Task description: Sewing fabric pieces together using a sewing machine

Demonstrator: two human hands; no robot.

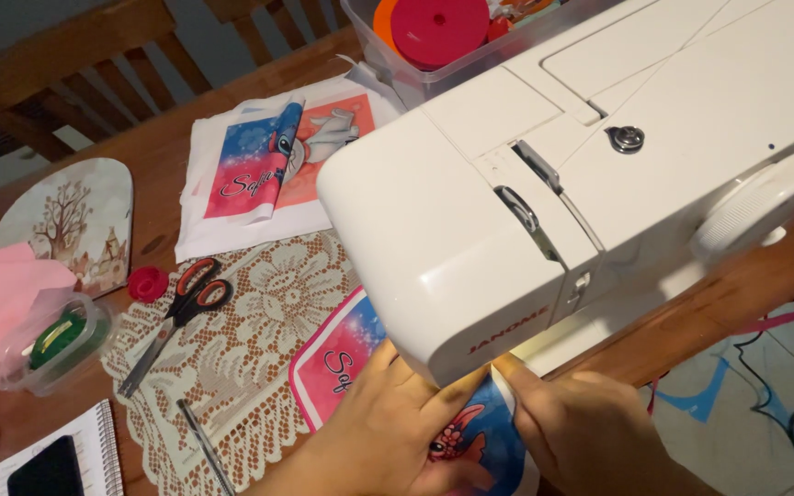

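A white sewing machine (544, 174) fills the middle and right of the head view. Under its head lies a printed fabric piece (346, 363), pink and blue with a cartoon figure. My left hand (379, 432) presses flat on this fabric, fingers spread toward the needle area. My right hand (590, 432) pinches the fabric's right edge between thumb and fingers just below the machine. The needle and presser foot are hidden by the machine head.
Red-handled scissors (181, 308) lie on a lace doily (250, 358). More printed fabric (273, 161) lies farther back. A small clear tub (52, 344), a red bobbin (147, 283), a notebook with a phone (57, 464), a clear box of ribbon spools (434, 37) and wooden chairs are around.
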